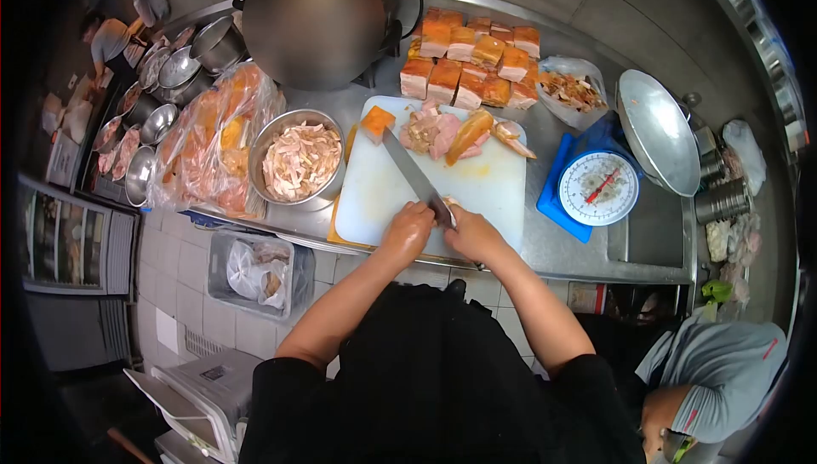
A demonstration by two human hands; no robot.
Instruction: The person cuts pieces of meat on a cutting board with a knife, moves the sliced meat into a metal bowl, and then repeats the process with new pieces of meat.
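"What are we seeing from the head view?"

"We are looking down at a big knife (410, 166). It is slanting over the white board (374, 200), and its tip is pointing at an orange chunk (375, 122). We cannot tell if they are touching."

"What are our hands doing?"

"Our right hand (468, 232) is curling around the handle end, so the handle is hiding. Our left hand (410, 230) is bending its fingers just beside the blade. We cannot tell if it is pinching anything."

"Where is the meat?"

"Pink meat (436, 134) is lying at the far side of the board. Cut strips (301, 163) are filling a steel bowl (330, 181) on our left. Big blocks (468, 55) are sitting behind the board."

"How is it all feeling, do we think?"

"We are guessing the knife is stiff and a bit heavy, maybe slippery from grease. The handle is looking like the safe place to hold. The meat is probably soft and slick, so we are thinking of tucked fingertips on its top."
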